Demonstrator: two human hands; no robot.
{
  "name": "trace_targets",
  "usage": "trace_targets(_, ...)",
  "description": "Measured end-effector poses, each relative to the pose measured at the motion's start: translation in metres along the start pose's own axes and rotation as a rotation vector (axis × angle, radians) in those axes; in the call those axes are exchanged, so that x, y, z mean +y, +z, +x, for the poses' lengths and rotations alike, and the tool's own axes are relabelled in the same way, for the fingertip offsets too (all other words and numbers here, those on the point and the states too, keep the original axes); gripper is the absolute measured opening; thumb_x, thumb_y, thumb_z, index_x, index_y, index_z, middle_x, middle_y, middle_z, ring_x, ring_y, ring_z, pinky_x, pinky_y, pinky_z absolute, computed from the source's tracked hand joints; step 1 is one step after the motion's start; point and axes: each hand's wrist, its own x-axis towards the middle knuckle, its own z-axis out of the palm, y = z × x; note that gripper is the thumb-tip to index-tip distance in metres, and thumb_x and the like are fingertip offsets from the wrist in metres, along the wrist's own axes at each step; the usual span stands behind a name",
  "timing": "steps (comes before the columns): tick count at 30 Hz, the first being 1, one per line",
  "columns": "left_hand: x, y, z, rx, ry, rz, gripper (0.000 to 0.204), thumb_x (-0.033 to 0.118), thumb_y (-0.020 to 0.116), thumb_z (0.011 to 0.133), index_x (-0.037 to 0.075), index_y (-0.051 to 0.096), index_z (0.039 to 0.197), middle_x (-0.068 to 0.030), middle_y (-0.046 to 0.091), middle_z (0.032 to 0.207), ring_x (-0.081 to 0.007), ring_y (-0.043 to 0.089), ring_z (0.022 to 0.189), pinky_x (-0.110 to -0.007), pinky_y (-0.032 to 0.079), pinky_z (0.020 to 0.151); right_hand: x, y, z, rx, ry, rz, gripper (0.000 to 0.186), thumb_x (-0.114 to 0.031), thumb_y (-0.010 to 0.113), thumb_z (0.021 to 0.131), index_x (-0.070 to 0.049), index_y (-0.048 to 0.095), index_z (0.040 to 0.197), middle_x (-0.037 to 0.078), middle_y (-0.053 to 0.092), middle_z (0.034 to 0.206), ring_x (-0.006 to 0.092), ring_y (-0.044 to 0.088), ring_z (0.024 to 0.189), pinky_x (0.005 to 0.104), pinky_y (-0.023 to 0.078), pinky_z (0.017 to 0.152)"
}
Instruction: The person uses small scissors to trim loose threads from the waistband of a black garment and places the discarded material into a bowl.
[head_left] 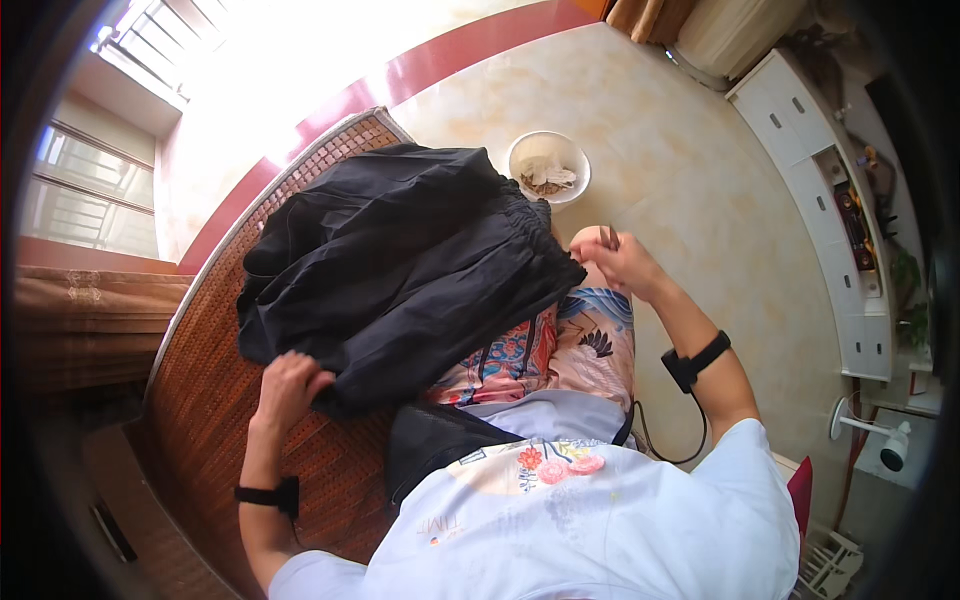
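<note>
Plainly, left fingers (pixel 296 364) touch black garment (pixel 400 260) at its edge; rightward, floor (pixel 720 240) spreads.

The person's left hand (pixel 288 385) has bent fingers (pixel 290 361), the thumb (pixel 321 380) spread inward and the forearm (pixel 261 455) behind it. Farther forward, the right hand (pixel 624 265) is curled (elbow (pixel 738 407) bent behind it).

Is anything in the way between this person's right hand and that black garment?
Nothing visible is. The right hand, holding a small brown object, is right by the gathered edge of the black garment; whether they touch is hard to tell. The white bin stands beyond, out of the way.
</note>
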Motion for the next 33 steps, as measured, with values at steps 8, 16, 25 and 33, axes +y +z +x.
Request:
trace_targets(8, 0.143, 0.002, 0.153, 0.227, 0.382, -0.267, 0.048, 0.026, 0.076, 0.073, 0.004, 0.060, 0.112, -0.0106, 0.059, 0.109, -0.0292, 0.058, 0.098, -0.038, 0.048, 0.086, -0.034, 0.024, 0.040, -0.034, 0.046, -0.310, 0.024, -0.022, 0.072, 0.083, 0.000, 0.070, 0.093, 0.005, 0.067, 0.076, 0.0047, 0.050, 0.051, 0.0212, 0.039, 0.043)
trace_targets(16, 0.176, 0.037, 0.160, 0.009, 0.802, -0.294, 0.032, 0.012, 0.060, 0.078, 0.002, 0.064, 0.108, -0.0067, 0.054, 0.088, -0.0207, 0.057, 0.084, -0.031, 0.050, 0.076, 0.020, 0.006, -0.024, 0.038, 0.026, -0.092, 0.016, -0.009, 0.069, 0.081, 0.002, 0.066, 0.093, 0.001, 0.063, 0.075, 0.0077, 0.054, 0.063, 0.0248, 0.045, 0.058)
trace_targets(25, 0.184, 0.030, 0.176, -0.178, 0.485, -0.576, 0.019, 0.019, 0.064, 0.086, 0.004, 0.069, 0.096, -0.0093, 0.063, 0.084, -0.0246, 0.062, 0.083, -0.038, 0.051, 0.076, 0.009, 0.032, -0.018, 0.068, -0.181, -0.149, 0.034, -0.014, 0.073, 0.083, 0.006, 0.064, 0.109, 0.003, 0.066, 0.083, 0.0113, 0.061, 0.066, 0.0240, 0.050, 0.060)
trace_targets(33, 0.182, 0.012, 0.227, -0.421, -0.445, -1.254, 0.047, 0.040, 0.058, 0.094, -0.006, 0.066, 0.090, -0.0079, 0.065, 0.075, -0.0125, 0.064, 0.065, -0.025, 0.051, 0.056, -0.044, 0.080, -0.036, 0.157, -0.757, -1.061, 0.028, -0.012, 0.068, 0.076, -0.006, 0.069, 0.103, 0.005, 0.058, 0.072, 0.0183, 0.063, 0.065, 0.0310, 0.050, 0.055)
